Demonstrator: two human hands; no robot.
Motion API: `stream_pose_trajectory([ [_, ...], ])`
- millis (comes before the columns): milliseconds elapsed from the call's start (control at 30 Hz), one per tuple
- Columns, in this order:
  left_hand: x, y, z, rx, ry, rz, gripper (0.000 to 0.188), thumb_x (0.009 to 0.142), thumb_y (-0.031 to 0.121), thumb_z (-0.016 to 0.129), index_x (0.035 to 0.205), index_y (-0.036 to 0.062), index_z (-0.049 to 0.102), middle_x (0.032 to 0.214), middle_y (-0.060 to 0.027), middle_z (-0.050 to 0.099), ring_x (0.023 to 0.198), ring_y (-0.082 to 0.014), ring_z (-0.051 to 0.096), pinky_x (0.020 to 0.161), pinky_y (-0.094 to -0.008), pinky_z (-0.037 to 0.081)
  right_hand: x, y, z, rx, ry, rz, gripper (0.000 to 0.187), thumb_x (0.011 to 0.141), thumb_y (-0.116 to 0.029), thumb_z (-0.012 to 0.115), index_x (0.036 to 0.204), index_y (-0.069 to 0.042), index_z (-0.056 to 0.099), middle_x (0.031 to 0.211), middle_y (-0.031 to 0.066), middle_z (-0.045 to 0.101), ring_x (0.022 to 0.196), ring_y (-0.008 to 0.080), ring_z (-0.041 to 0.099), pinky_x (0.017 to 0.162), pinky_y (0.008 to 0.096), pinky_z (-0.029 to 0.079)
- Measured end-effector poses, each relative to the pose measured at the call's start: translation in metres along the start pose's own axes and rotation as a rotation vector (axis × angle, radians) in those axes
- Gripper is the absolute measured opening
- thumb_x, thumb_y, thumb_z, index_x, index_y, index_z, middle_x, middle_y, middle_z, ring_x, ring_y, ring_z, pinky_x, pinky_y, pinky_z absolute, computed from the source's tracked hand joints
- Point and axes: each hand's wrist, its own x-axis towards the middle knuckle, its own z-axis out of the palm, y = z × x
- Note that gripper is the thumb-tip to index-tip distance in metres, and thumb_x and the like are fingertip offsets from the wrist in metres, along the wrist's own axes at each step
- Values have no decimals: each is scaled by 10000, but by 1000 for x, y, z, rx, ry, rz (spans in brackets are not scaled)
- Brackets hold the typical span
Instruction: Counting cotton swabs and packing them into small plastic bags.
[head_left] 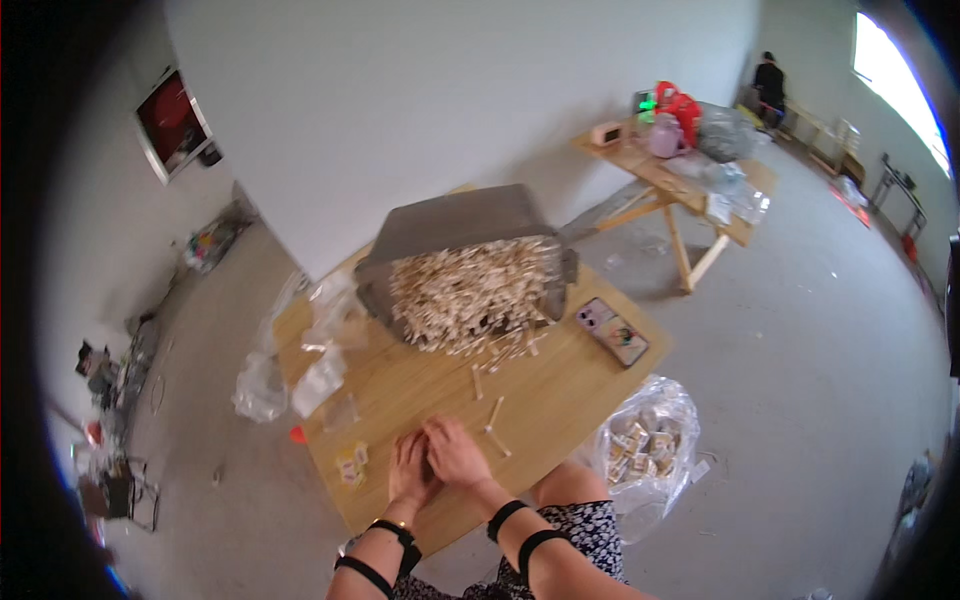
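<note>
My left hand [409, 468] and my right hand [457, 453] meet over the near part of the wooden table [400, 395]. Their fingers are curled in and pressed together; whatever lies between them is hidden. Right of them a few loose sticks [495, 415] lie on the tabletop, thin and pale like cotton swabs. Small yellow-and-white packets [352, 464] rest left of my left hand. Beyond my hands, a grey plastic bin [455, 215] lies tipped on its side with its mouth toward me. A heap of the same pale sticks [470, 290] fills it and spills onto the table.
A patterned phone [612, 331] lies near the table's right edge. Crumpled clear plastic [320, 380] covers the left edge. On the floor at right stands a clear bag [648, 440] of small packs. A second table [660, 180] holds bags and a pink jug. Someone [769, 85] is far back.
</note>
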Motion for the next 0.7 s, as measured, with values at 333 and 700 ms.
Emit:
stream_pose_trajectory([
  [333, -7, 2, -7, -197, 97, -20, 702, 744, 275, 753, 1355, 72, 475, 1358, -144, 513, 1312, -348, 457, 1200, -480, 287, 0, -9, -5, 8, -32, 83, 455, 887, -90, 553, 1326, 19, 510, 1357, 213, 503, 1324, 395, 440, 1148, 460, 351],
  [700, -9, -2, -8, -158, 80, 34, 766, 722, 306, 792, 1367, 57, 461, 1340, -182, 522, 1301, -409, 461, 1103, -473, 405, 2, -15, -15, 108, -53, 119, 411, 880, -45, 523, 1289, -11, 528, 1256, 209, 570, 1222, 409, 504, 1111, 462, 388],
])
